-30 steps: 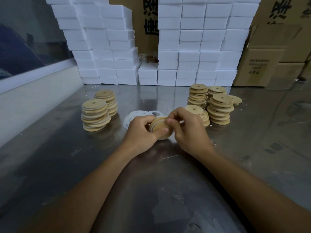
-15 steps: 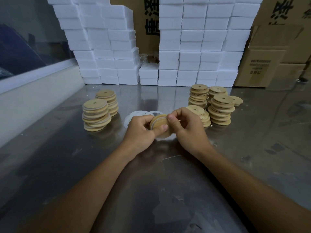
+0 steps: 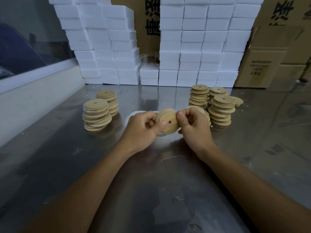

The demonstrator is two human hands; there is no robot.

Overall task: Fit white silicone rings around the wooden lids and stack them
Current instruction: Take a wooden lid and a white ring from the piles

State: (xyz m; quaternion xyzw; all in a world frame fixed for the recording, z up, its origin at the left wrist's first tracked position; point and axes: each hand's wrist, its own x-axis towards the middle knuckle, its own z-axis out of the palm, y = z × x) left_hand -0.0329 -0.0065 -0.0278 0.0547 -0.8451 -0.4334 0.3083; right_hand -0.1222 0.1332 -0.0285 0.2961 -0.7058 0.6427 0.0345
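Both hands hold one round wooden lid [image 3: 168,121] with a small hole, tilted on edge above the steel table. My left hand [image 3: 143,130] grips its left side, thumb on the face. My right hand [image 3: 195,126] pinches its right edge. A white silicone ring [image 3: 161,113] shows along the lid's upper left rim. Loose white rings [image 3: 134,113] lie on the table behind my left hand. Two stacks of ringed lids [image 3: 96,115] stand at the left. Several stacks of plain lids [image 3: 221,111] stand at the right.
The steel table [image 3: 151,174] stretches toward me. A wall of white boxes [image 3: 193,47] lines the back, with brown cartons [image 3: 272,61] at the back right. A pale ledge [image 3: 33,91] runs along the left side.
The lid has turned so its flat face with the hole shows. Both hands have risen slightly and my right hand's fingers have shifted to the lid's right edge.
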